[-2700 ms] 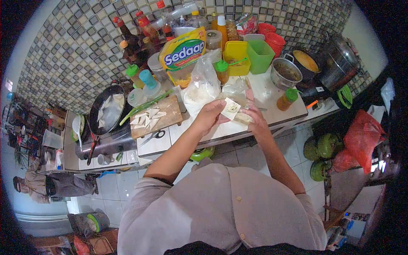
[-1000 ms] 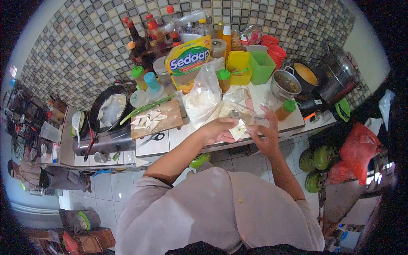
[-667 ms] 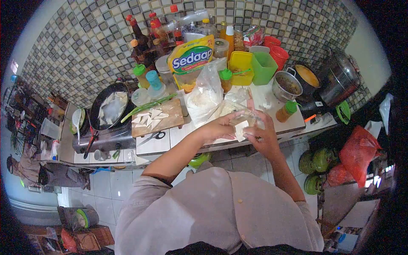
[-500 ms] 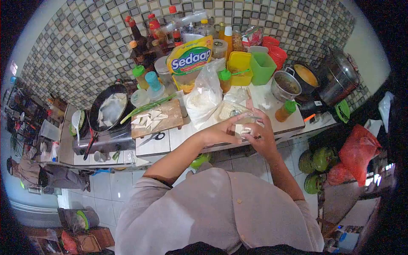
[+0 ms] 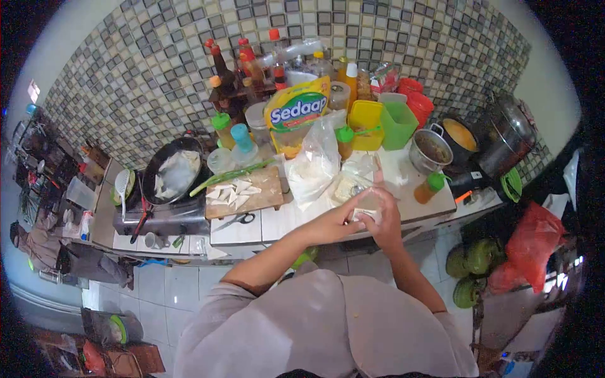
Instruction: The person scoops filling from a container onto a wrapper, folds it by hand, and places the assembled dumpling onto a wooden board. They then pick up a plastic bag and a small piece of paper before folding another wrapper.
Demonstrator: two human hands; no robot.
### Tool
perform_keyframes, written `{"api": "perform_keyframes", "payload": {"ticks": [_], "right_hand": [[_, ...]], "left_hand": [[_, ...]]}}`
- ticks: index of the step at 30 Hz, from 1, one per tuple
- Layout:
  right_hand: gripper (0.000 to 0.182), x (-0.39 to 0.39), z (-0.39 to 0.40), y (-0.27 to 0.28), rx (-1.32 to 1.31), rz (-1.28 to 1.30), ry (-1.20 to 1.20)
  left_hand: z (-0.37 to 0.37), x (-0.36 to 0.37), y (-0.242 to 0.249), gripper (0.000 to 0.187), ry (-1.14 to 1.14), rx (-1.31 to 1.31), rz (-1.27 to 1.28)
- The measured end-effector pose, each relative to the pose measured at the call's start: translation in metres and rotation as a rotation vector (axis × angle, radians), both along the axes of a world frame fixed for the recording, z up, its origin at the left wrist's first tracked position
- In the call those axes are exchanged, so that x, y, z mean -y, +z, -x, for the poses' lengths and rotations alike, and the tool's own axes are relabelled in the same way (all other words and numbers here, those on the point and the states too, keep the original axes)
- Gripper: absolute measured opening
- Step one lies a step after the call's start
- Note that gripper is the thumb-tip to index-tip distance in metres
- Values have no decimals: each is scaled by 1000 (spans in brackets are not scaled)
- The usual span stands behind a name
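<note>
Both hands are together at the counter's front edge. My right hand (image 5: pixel 386 220) is closed around a small pale piece of food (image 5: pixel 364 215), whose exact kind I cannot make out. From the other side, my left hand (image 5: pixel 337 225) pinches the same piece, its fingertips partly hidden. Just behind them is a container of whitish, crumbly food (image 5: pixel 346 188) with a spoon in it. A clear plastic bag of white powder (image 5: pixel 310 170) stands to its left. Farther left, several white triangular pieces (image 5: pixel 233 193) lie on a wooden cutting board (image 5: pixel 272 189) beside green onions (image 5: pixel 220 178).
On the stove at left, a black frying pan (image 5: pixel 150 183) holds white pieces. Scissors (image 5: pixel 244 218) lie before the board. Behind stand a yellow Sedaap pouch (image 5: pixel 296 113), sauce bottles and a green container (image 5: pixel 397 125). Pots (image 5: pixel 431 150) stand at right. Another person (image 5: pixel 75 258) is at far left.
The view has shifted, so the counter appears farther right and lower. My hands remain together around the pale piece, with the right fingers now more curled over it.
</note>
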State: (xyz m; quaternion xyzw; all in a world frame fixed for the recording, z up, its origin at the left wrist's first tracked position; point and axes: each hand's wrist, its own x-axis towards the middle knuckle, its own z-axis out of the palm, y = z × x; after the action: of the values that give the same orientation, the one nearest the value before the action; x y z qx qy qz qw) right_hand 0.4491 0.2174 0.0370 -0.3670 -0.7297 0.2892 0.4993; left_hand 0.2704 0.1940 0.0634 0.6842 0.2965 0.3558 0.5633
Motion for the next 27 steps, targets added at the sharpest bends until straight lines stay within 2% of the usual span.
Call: {"api": "perform_keyframes", "payload": {"ticks": [1, 2, 4, 5, 7, 8, 10, 11, 13, 14, 16, 17, 18, 20, 21, 22, 24, 26, 27], "right_hand": [[66, 7, 6, 10, -24, 148, -4], [66, 2, 10, 7, -33, 137, -12], [66, 5, 12, -1, 228, -180, -201], [66, 7, 15, -2, 231, -180, -208], [69, 17, 29, 0, -142, 255, -100], [69, 21, 32, 0, -137, 251, -100], [78, 28, 46, 3, -41, 434, -76], [78, 24, 48, -18, -33, 422, -54], [85, 8, 52, -75, 164, 34, -67], [85, 13, 68, -66, 175, 35, -31], [85, 37, 103, -37, -78, 322, 29], [85, 44, 119, -37, -55, 337, 54], [84, 48, 134, -36, -111, 392, 65], [84, 52, 164, -32, -155, 436, 88], [84, 58, 178, -32, -150, 469, 100], [85, 65, 194, -33, -149, 505, 110], [83, 72, 222, -43, -140, 491, 120], [82, 68, 241, -72, 37, 362, 164], [82, 77, 257, -58, 34, 359, 165]], "left_hand": [[5, 1, -6, 76, 14, -46, -56], [11, -4, -12, 76, 6, -54, -67], [17, 0, -14, 80, 2, -149, 174], [19, 3, -14, 80, -4, -147, 173], [23, 11, -11, 82, 56, -118, 134], [26, 13, -18, 82, 57, -113, 131], [34, 11, -36, 82, 98, 55, 10], [43, 11, -41, 82, 122, 59, -2], [67, 16, -48, 82, 67, -21, -2], [80, 20, -49, 82, 102, -11, 4], [108, 30, -50, 82, 59, -107, 183], [123, 40, -49, 68, 132, -80, 216], [138, 50, -53, 68, 156, -61, 223], [170, 59, -67, 46, 265, -246, -3], [186, 67, -63, 36, 258, -232, 74], [202, 76, -59, 36, 273, -227, 73], [232, 96, -50, 33, 260, -234, 228], [260, 104, -72, 33, 254, -249, 211], [273, 110, -78, 32, 294, -176, 177]]}}
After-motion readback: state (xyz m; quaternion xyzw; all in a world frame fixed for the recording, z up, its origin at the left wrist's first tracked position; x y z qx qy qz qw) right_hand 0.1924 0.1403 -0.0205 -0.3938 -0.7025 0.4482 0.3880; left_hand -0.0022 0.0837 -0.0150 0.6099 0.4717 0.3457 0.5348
